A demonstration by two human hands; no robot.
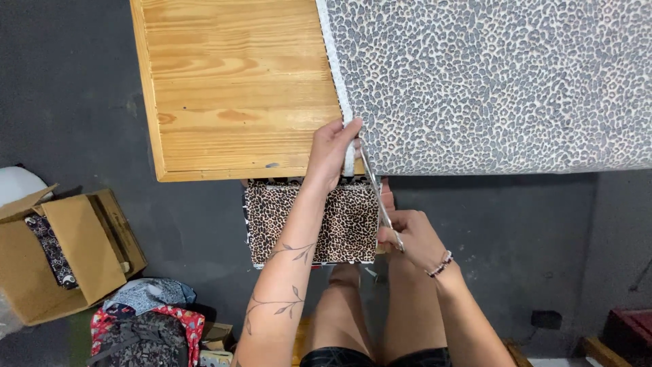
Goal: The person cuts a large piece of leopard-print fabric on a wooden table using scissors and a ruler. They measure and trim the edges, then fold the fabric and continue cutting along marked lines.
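Right hand (411,234) and scissors (377,194) at the fabric's edge

The right hand is closed around the scissors' handles, blades pointing up at the grey leopard-print fabric (489,81) spread on the wooden counter (231,88). The left hand (331,153) pinches the fabric's white edge strip (337,75) at the counter's front. A brown leopard-print piece (312,221) hangs below.

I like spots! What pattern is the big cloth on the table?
Grey leopard-like spots on the big cloth, head view.

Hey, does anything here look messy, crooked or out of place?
Only the floor: fabric pieces lie heaped loosely beside the open cardboard box. On the table, the spotted fabric lies flat, with nothing torn or spilled.
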